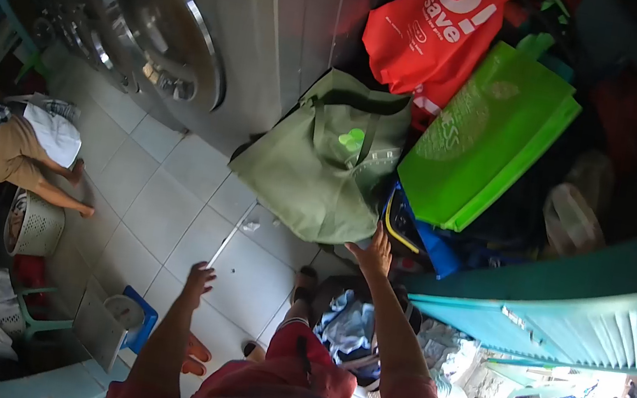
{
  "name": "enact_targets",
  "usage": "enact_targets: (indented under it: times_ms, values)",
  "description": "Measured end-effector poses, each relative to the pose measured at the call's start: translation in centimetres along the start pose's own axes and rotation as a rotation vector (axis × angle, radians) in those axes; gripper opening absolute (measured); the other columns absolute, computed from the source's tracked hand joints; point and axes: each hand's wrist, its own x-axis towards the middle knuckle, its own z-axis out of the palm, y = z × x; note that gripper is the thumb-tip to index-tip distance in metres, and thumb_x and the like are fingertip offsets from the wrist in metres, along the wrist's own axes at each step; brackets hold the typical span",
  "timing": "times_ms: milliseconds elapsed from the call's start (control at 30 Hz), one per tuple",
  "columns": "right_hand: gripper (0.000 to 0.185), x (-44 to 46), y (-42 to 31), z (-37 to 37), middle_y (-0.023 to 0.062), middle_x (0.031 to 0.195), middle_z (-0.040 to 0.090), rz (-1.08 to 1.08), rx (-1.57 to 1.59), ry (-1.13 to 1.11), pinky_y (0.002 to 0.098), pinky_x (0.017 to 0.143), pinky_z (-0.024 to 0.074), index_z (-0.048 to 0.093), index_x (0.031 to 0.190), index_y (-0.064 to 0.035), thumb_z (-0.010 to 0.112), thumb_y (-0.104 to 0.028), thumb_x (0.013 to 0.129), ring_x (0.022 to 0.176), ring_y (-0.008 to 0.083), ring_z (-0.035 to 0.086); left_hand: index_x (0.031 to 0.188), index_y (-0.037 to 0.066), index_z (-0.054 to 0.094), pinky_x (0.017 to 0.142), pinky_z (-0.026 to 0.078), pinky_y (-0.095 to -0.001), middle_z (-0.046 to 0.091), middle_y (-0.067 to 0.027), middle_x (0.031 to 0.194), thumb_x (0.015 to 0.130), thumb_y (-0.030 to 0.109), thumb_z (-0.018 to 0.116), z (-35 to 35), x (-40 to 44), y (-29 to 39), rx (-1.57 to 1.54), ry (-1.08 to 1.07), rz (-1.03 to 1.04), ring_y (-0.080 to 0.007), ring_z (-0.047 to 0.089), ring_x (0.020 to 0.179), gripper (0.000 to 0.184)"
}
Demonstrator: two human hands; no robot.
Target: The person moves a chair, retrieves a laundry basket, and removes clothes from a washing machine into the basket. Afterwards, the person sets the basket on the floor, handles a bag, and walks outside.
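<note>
My left hand (pixel 197 280) is held over the tiled floor, its fingers loosely bent and apart, with no grip visible. A thin white strip (pixel 234 234) runs from near its fingertips toward the bags; whether they touch I cannot tell. My right hand (pixel 373 251) has its fingers spread at the lower edge of an olive-green tote bag (pixel 323 166); contact is unclear. Beside the tote, a bright green shopping bag (pixel 482 141) leans against a red plastic bag (pixel 435 38). A blue bag with yellow trim (pixel 421 236) shows beneath the green one.
Front-loading washing machines (pixel 170 34) stand along the upper left. Another person (pixel 11 138) sits at the left near a white laundry basket (pixel 39 226). Clothes (pixel 348 325) lie beside my legs. A teal louvered door (pixel 560 304) opens at the right. A kitchen scale (pixel 126 310) stands lower left.
</note>
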Motion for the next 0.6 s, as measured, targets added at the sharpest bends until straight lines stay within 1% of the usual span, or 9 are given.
enact_targets:
  times_ms: [133,200,233,300,367,400,433,500,600]
  values:
    - [0.084,9.8,-2.8,2.1,0.0087,0.12,0.027,0.039,-0.045,-0.032,0.0389,0.085,0.0291,0.022,0.118,-0.0099,0.065,-0.042,0.053,0.108,0.0249,0.03,0.103,0.015,0.039,0.063,0.037,-0.0324,0.05,-0.0016,0.091,0.07,0.019,0.049,8.2,4.7,3.1,0.171,-0.09,-0.198,-0.0132,0.049,0.082,0.034]
    - [0.06,13.9,-2.1,4.6,0.0111,0.108,0.04,-0.023,-0.16,-0.196,0.0385,0.079,0.0353,0.037,0.108,-0.0099,0.061,-0.038,0.06,0.099,0.0268,0.04,0.102,0.015,0.04,0.064,0.037,-0.0325,0.05,-0.0014,0.092,0.07,0.02,0.049,11.5,7.7,2.7,0.246,-0.15,-0.256,-0.0133,0.049,0.083,0.034]
    - [0.06,16.1,-1.5,5.2,0.0111,0.108,0.04,-0.012,-0.172,-0.217,0.0385,0.079,0.0353,0.037,0.108,-0.0099,0.061,-0.038,0.06,0.099,0.0268,0.04,0.101,0.014,0.04,0.063,0.037,-0.032,0.05,-0.0017,0.091,0.069,0.019,0.049,12.9,9.0,2.4,0.299,-0.181,-0.301,-0.013,0.049,0.082,0.034]
    - [0.032,19.8,-0.8,6.2,0.014,0.089,0.049,0.056,-0.072,-0.271,0.0392,0.073,0.0386,0.046,0.092,-0.0082,0.051,-0.031,0.071,0.085,0.0275,0.048,0.101,0.014,0.041,0.062,0.038,-0.0314,0.05,-0.0019,0.09,0.069,0.019,0.049,14.9,11.5,0.5,0.357,-0.21,-0.381,-0.0127,0.049,0.08,0.034]
    - [0.02,23.0,-1.3,2.2,0.0171,0.066,0.05,-0.035,0.098,0.076,0.0391,0.06,0.0428,0.046,0.085,-0.0043,0.046,-0.021,0.074,0.065,0.0358,0.05,0.104,0.012,0.039,0.062,0.039,-0.0325,0.05,-0.0023,0.089,0.067,0.019,0.05,16.7,14.1,-2.7,0.492,-0.309,-0.18,-0.013,0.049,0.077,0.039]
    - [0.02,25.2,0.0,1.2,0.0182,0.073,0.051,-0.092,0.268,0.262,0.0364,0.066,0.0409,0.045,0.088,-0.0023,0.044,-0.017,0.075,0.069,0.0311,0.05,0.107,0.011,0.036,0.063,0.039,-0.0333,0.049,-0.0036,0.092,0.068,0.02,0.05,18.3,13.5,-1.2,0.45,-0.273,-0.254,-0.0145,0.048,0.08,0.043]
    - [0.022,28.3,1.7,1.4,0.0176,0.081,0.05,-0.24,0.837,0.537,0.0335,0.07,0.038,0.044,0.092,0.0,0.044,-0.015,0.075,0.073,0.0242,0.048,0.11,0.011,0.033,0.065,0.039,-0.0341,0.049,-0.0049,0.096,0.068,0.021,0.05,20.5,13.3,1.1,0.407,-0.24,-0.323,-0.016,0.048,0.082,0.047]
    - [0.024,31.4,1.5,-2.4,0.0151,0.089,0.048,0.206,1.154,0.459,0.0304,0.074,0.0351,0.041,0.097,0.0016,0.04,-0.011,0.076,0.08,0.0193,0.044,0.115,0.011,0.025,0.071,0.038,-0.0375,0.042,-0.008,0.107,0.068,0.026,0.053,23.2,15.4,1.3,0.165,-0.229,-0.373,-0.0196,0.043,0.095,0.057]
    - [0.026,31.7,-2.2,-7.2,0.0142,0.095,0.046,0.218,1.299,0.429,0.0293,0.076,0.0346,0.039,0.101,0.0023,0.036,-0.008,0.077,0.083,0.0207,0.044,0.118,0.01,0.017,0.078,0.035,-0.0404,0.038,-0.0093,0.111,0.064,0.036,0.059,28.1,18.2,1.8,-0.078,-0.261,-0.429,-0.0218,0.035,0.105,0.073]
